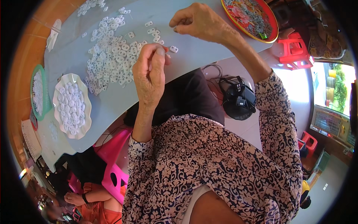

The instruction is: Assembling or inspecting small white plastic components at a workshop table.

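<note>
My left hand (150, 72) is raised at the near edge of the table, its fingers curled and the thumb pressed in. A small pale bit shows at its fingertips, too small to name. Farther right, my right hand (201, 22) hovers over the tabletop with thumb and fingers pinched together; whatever lies between them is hidden. A loose white plastic piece with two holes (173, 49) rests just right of my left hand. Beyond that hand, a wide pile of similar white pieces (113, 54) spreads across the grey-blue table (74, 48).
A scalloped white dish (86, 125) heaped with white pieces stands at left, beside a green basket (38, 70) of white parts. A red-rimmed round tray (275, 28) at far right holds small metal parts. Pink chair (112, 156), red stool (294, 50) and a seated person (100, 198) are nearby.
</note>
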Tool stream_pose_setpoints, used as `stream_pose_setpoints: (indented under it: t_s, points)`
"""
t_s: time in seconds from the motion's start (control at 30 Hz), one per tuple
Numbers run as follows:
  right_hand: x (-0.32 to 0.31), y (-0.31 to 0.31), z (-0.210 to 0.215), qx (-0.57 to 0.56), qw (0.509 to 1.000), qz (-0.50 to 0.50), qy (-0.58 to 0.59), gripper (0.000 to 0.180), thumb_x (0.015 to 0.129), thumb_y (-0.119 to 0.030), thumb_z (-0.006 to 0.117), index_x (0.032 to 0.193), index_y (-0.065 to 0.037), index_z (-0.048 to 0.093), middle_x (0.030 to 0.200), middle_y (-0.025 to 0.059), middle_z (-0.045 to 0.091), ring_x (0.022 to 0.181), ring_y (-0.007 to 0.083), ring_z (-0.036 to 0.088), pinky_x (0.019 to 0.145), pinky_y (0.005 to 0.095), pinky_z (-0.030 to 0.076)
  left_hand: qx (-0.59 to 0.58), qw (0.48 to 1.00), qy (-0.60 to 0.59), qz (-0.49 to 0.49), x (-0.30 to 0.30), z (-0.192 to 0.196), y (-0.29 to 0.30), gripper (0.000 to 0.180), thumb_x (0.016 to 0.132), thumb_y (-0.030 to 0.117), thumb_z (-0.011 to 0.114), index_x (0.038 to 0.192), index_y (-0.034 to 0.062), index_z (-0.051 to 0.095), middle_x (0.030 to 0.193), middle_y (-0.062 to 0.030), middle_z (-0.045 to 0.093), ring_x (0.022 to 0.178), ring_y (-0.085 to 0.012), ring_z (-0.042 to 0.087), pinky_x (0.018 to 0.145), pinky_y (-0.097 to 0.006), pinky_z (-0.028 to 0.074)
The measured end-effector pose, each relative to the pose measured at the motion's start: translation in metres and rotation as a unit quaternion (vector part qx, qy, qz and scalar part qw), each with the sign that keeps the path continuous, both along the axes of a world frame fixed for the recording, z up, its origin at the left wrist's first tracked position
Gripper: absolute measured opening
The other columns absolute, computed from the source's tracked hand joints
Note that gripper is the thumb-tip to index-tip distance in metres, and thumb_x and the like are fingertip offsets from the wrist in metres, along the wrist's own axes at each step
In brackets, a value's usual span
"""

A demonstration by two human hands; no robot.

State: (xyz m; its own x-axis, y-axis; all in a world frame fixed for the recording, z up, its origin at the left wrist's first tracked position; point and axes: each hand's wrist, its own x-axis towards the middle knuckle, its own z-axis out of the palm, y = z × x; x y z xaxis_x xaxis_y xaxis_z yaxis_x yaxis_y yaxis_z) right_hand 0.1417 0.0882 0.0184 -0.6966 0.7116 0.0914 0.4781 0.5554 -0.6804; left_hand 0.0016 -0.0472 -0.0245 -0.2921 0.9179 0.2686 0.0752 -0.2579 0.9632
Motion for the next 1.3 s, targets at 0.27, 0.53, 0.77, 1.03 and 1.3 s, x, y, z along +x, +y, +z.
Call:
stream_pose_setpoints:
  t_s: [0.27, 0.53, 0.77, 1.03, 1.3]
  points:
    - [0.013, -0.034, -0.018, -0.012, 0.997, -0.057, 0.050, 0.010, 0.078, -0.004, 0.062, 0.088, 0.000, 0.065, 0.064, 0.0030, 0.060, 0.057, 0.0076, 0.052, 0.055, 0.0240, 0.044, -0.008, 0.994, 0.096, 0.055, 0.001, -0.002, 0.002, 0.006, 0.087, 0.005, 0.056, 0.091, 0.0016, 0.057, 0.081, -0.0076, 0.057, 0.072, -0.0174, 0.056, 0.063, -0.028, 0.045]
    - [0.013, -0.045, -0.019, -0.028, 0.987, -0.081, 0.137, 0.027, 0.076, 0.000, 0.059, 0.102, -0.005, 0.063, 0.074, -0.0002, 0.057, 0.062, 0.0044, 0.048, 0.058, 0.0215, 0.043, 0.047, 0.905, 0.421, 0.043, 0.005, -0.002, 0.018, 0.019, 0.074, 0.001, 0.062, 0.093, 0.0030, 0.061, 0.087, -0.0099, 0.051, 0.095, -0.0307, 0.044, 0.085, -0.042, 0.038]
    - [0.021, -0.050, -0.027, -0.061, 0.979, -0.099, 0.167, 0.028, 0.077, 0.000, 0.059, 0.104, -0.005, 0.063, 0.078, -0.0012, 0.057, 0.064, 0.0052, 0.048, 0.060, 0.0210, 0.043, 0.020, 0.887, 0.460, 0.016, 0.007, 0.000, 0.022, 0.018, 0.071, 0.000, 0.064, 0.088, 0.0005, 0.060, 0.092, -0.0119, 0.049, 0.099, -0.0327, 0.041, 0.087, -0.045, 0.036]
    - [0.025, -0.051, -0.029, -0.056, 0.976, -0.084, 0.192, 0.027, 0.077, -0.001, 0.060, 0.104, -0.004, 0.063, 0.077, -0.0016, 0.058, 0.066, 0.0053, 0.049, 0.062, 0.0210, 0.044, 0.016, 0.893, 0.450, -0.001, 0.007, -0.006, 0.026, 0.013, 0.074, 0.000, 0.061, 0.085, 0.0008, 0.054, 0.092, -0.0136, 0.049, 0.101, -0.0360, 0.040, 0.089, -0.047, 0.035]
    - [0.027, -0.052, -0.026, -0.111, 0.968, -0.075, 0.213, 0.024, 0.079, -0.001, 0.061, 0.103, -0.002, 0.064, 0.075, -0.0025, 0.058, 0.064, 0.0030, 0.049, 0.059, 0.0200, 0.043, 0.000, 0.988, 0.156, -0.019, 0.011, 0.004, 0.025, 0.015, 0.083, 0.006, 0.061, 0.097, 0.0019, 0.058, 0.077, -0.0087, 0.063, 0.070, -0.0189, 0.061, 0.063, -0.030, 0.048]
